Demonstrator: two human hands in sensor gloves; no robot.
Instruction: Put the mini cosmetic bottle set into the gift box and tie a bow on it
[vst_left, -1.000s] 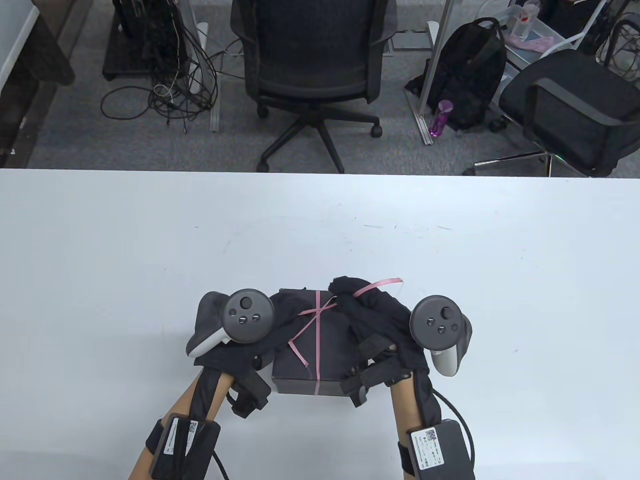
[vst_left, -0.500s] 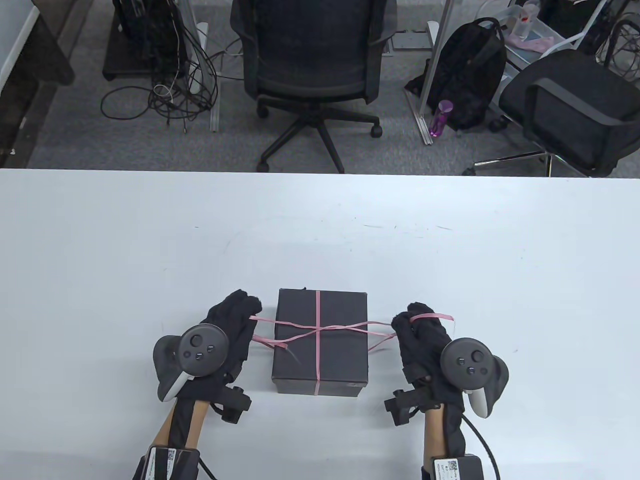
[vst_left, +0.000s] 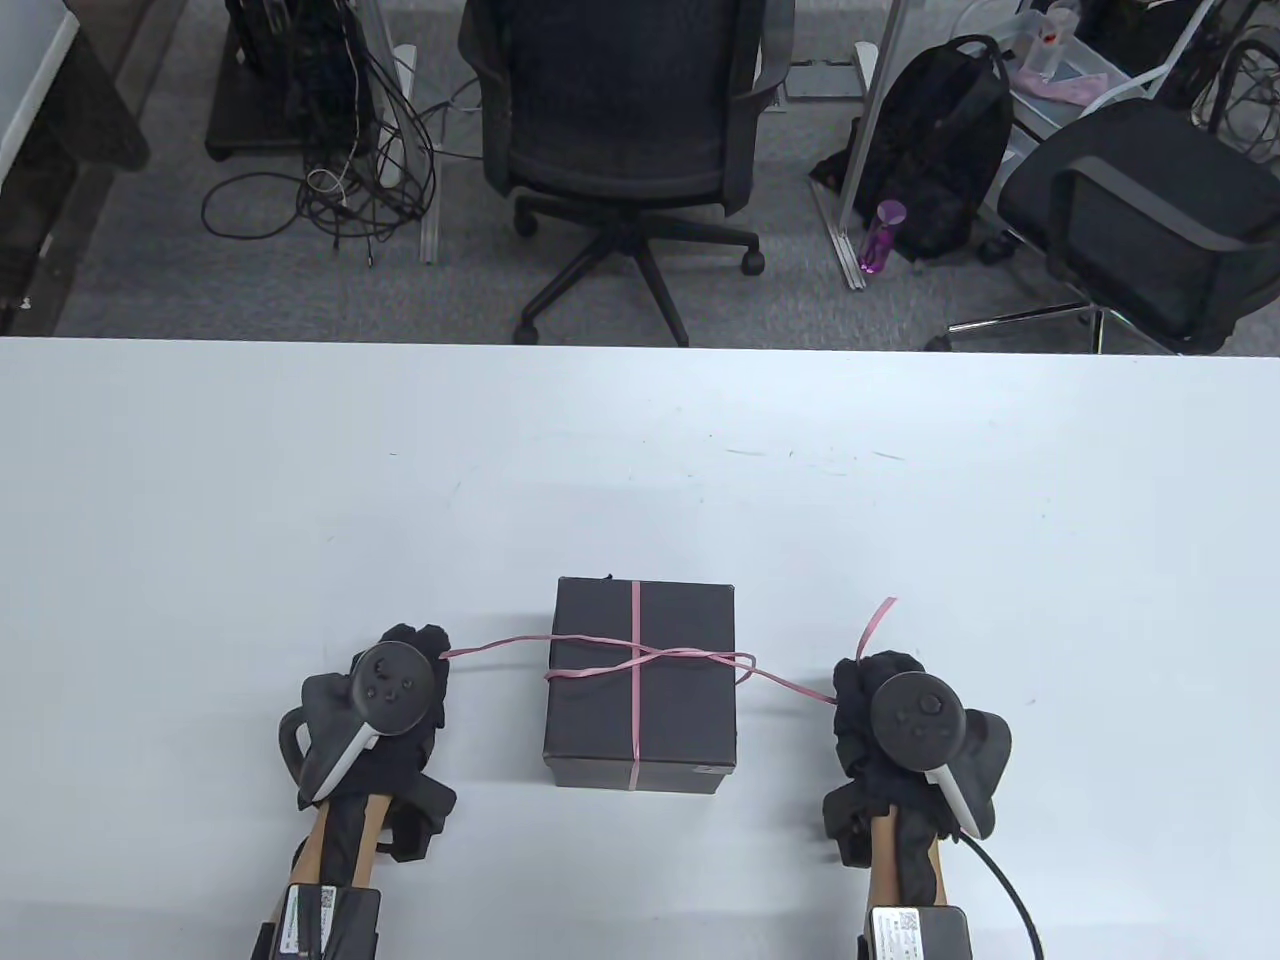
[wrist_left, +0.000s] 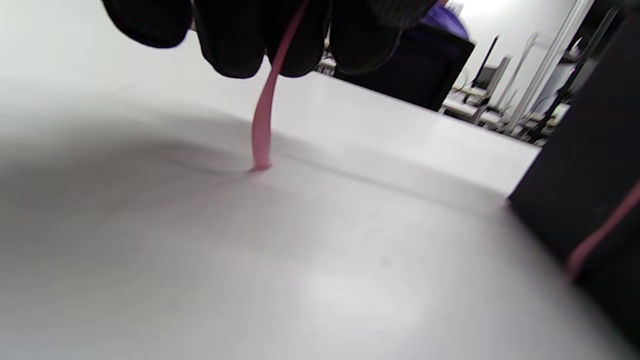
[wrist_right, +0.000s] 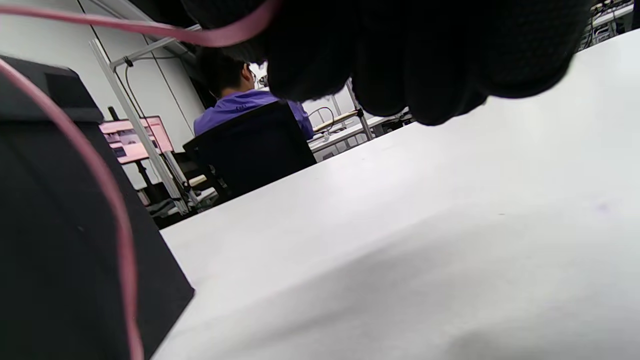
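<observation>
Gripping one end of the pink ribbon (vst_left: 640, 662) each, the two gloved hands sit on either side of the gift box (vst_left: 640, 685), near the bench's (vst_left: 640, 450) front edge. The left hand (vst_left: 395, 700) has its fingers curled round the ribbon's left strand, which leaves the fist at its far side and runs across to the box top. In the left wrist view the fingers (wrist_left: 235, 40) hang bunched together from the top edge with the ribbon (wrist_left: 263, 125) coming down between them, its tip touching the white bench (wrist_left: 200, 260). The right hand (vst_left: 885, 720) is likewise closed round the right strand; a short free tail sticks up and away from the fist toward the bench's far edge. In the right wrist view the curled fingers (wrist_right: 425, 55) fill the top of the frame, and the ribbon (wrist_right: 115, 200) loops out from under them and down along the box's dark side (wrist_right: 60, 250).

The black box stands closed, between the hands and apart from both. One band of ribbon runs front to back over the lid and down the front face. Across it the two held strands cross in a flat, loose knot near the lid's middle, with a small loop lying at the lid's right edge. The bottle set is not visible.

Beyond the bench's far edge stand two office chairs (vst_left: 625, 120), a black backpack (vst_left: 935, 150), a purple bottle (vst_left: 880, 235) on the floor and a tangle of cables (vst_left: 330, 180).
</observation>
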